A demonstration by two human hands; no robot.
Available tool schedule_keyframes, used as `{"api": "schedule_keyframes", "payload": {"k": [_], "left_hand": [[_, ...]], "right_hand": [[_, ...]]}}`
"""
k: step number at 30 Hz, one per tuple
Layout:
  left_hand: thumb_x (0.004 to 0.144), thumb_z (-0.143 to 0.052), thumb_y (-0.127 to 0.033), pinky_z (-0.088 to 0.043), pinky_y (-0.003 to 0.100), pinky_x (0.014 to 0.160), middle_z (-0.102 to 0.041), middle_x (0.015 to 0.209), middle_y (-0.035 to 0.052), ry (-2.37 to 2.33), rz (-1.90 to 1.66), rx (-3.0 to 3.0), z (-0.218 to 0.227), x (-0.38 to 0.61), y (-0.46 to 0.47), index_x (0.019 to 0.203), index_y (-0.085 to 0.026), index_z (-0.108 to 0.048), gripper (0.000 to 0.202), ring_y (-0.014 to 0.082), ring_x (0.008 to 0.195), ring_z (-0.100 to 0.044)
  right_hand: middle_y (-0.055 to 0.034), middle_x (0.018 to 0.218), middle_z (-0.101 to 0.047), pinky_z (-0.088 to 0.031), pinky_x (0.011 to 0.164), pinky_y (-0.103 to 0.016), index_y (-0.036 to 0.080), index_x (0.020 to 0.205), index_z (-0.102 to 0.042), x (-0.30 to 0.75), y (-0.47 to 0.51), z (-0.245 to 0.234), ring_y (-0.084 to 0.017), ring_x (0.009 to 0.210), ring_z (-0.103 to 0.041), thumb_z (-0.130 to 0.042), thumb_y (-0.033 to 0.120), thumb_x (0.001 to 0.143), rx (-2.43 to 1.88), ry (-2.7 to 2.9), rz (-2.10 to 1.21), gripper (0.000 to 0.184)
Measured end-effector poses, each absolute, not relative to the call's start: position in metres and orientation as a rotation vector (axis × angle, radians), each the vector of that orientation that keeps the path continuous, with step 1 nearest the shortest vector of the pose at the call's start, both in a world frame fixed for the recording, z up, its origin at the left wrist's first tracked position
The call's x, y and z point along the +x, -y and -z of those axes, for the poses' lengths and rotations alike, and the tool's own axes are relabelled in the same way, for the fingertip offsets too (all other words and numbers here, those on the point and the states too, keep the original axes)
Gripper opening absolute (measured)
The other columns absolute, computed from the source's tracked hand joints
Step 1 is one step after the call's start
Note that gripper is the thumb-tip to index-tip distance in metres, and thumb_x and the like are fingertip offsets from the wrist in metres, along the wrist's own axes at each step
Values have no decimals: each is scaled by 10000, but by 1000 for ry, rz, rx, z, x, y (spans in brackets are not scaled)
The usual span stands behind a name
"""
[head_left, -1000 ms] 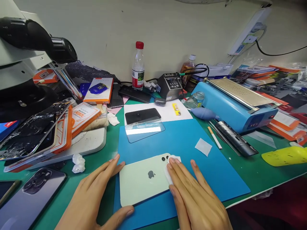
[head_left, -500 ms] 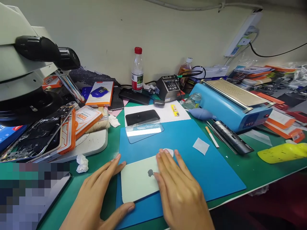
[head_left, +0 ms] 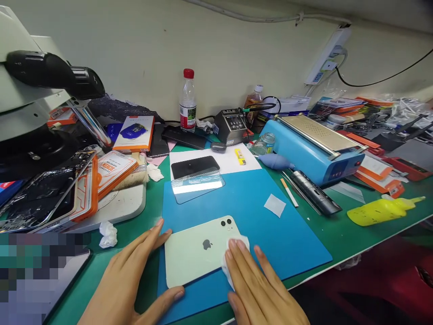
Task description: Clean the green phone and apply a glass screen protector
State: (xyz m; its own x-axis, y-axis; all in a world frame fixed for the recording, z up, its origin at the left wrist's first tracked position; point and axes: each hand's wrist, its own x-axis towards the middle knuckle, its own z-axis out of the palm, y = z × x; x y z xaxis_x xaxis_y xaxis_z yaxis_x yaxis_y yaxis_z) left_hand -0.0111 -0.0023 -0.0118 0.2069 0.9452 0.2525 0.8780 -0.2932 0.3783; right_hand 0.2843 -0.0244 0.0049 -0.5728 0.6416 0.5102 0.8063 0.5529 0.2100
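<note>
A pale green smartphone (head_left: 189, 257) lies back up on a blue mat (head_left: 287, 248), its two camera lenses at the far right corner. My left hand (head_left: 122, 280) brackets the phone's left end, with thumb and fingers at its two corners. Under the flat fingers of my right hand (head_left: 260, 284) is a white tissue (head_left: 228, 271), pressed against the phone's near right corner. Farther back, a clear glass sheet (head_left: 199, 192) partly overlaps a black phone-shaped panel (head_left: 189, 167). A small white square pad (head_left: 275, 205) rests on the mat to the right.
Crumpled tissue (head_left: 108, 234) sits left of the mat. To the right are a cigarette (head_left: 289, 193), a black cylindrical tool (head_left: 314, 193), a yellow squeeze bottle (head_left: 375, 212) and a blue heating machine (head_left: 297, 151). A microscope (head_left: 30, 90) looms at left; a red-capped bottle (head_left: 188, 101) stands behind.
My right hand has slid the tissue from the phone's far right edge toward me to its near right corner, uncovering the camera lenses. My left hand keeps its place at the phone. The view has shifted slightly.
</note>
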Motion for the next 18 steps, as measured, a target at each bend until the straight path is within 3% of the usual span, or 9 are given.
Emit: {"api": "schedule_keyframes", "payload": {"k": [2, 4, 8, 13, 18], "left_hand": [[1028, -556, -702, -667, 550, 985, -735, 1498, -17, -1755, -682, 2317, 11, -10, 2, 1734, -441, -184, 840, 378, 1409, -667], [1001, -619, -681, -676, 528, 941, -755, 1468, -10, -1700, -714, 2360, 10, -10, 1, 1735, -441, -195, 880, 387, 1356, -704], [937, -726, -634, -621, 514, 1052, -732, 1491, 41, -1686, -794, 2276, 4, -1, -5, 1725, -393, -286, 934, 393, 1399, -663], [916, -745, -604, -557, 529, 1148, -697, 1521, 75, -1695, -834, 2238, -9, 12, -10, 1691, -357, -388, 888, 397, 1458, -601], [916, -756, -472, -547, 525, 1159, -666, 1559, 92, -1700, -797, 2303, -9, 6, -4, 1708, -341, -348, 901, 392, 1463, -595]], "right_hand": [[-201, 1479, -647, -295, 1349, -470, -9, 1420, -648, 285, 32, 0, -297, 1365, -670, -547, 228, 1092, -1112, 2487, 683, 418], [-188, 1482, -649, -317, 1348, -468, -5, 1420, -647, 280, 34, 0, -291, 1384, -657, -553, 197, 1077, -1163, 2444, 648, 408], [-191, 1515, -624, -457, 1289, -455, -34, 1442, -616, 263, 29, -1, -303, 1479, -574, -593, 117, 1025, -1311, 2257, 521, 444], [-187, 1497, -645, -422, 1313, -441, -22, 1456, -608, 266, 32, -1, -284, 1466, -592, -604, 140, 1038, -1248, 2284, 540, 448], [-191, 1477, -660, -375, 1339, -441, -25, 1441, -619, 249, 31, 4, -289, 1436, -620, -591, 148, 1048, -1212, 2301, 523, 430]]}}
